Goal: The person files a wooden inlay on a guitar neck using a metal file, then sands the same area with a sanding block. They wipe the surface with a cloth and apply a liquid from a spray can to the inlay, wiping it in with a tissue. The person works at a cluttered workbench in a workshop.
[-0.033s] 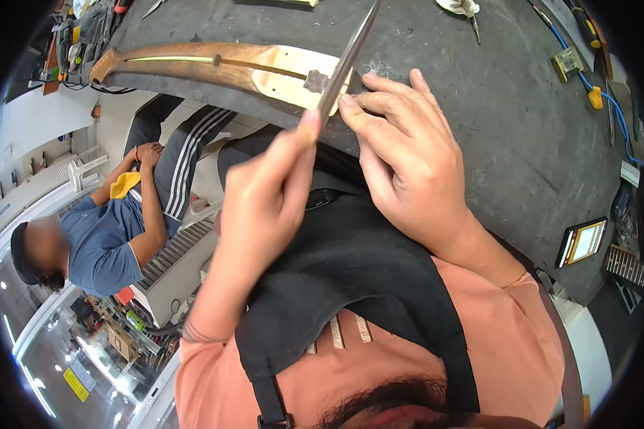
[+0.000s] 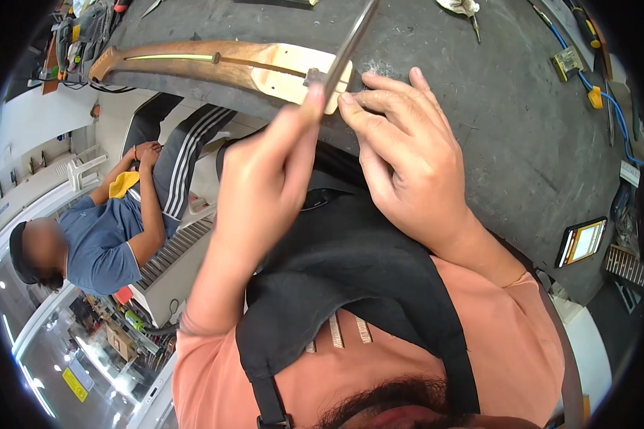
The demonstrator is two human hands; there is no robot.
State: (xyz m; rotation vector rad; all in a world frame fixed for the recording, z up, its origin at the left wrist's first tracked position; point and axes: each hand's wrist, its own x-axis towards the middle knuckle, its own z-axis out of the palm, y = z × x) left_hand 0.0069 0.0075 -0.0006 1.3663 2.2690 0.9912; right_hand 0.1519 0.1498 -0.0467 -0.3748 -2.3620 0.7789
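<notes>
A long, slender neck of brown wood (image 2: 232, 74) lies on the dark grey bench (image 2: 522, 107) near its edge, its long axis running left to right, narrow tip leftward and broad, pale, rounded end rightward. A central groove runs along it, holding a thin yellow-green strip (image 2: 168, 57). The left hand (image 2: 275, 168), slightly blurred, pinches a narrow grey metal file (image 2: 347, 53) slanting across the pale end; the right hand's (image 2: 411, 146) fingers are loosely spread beside that end.
</notes>
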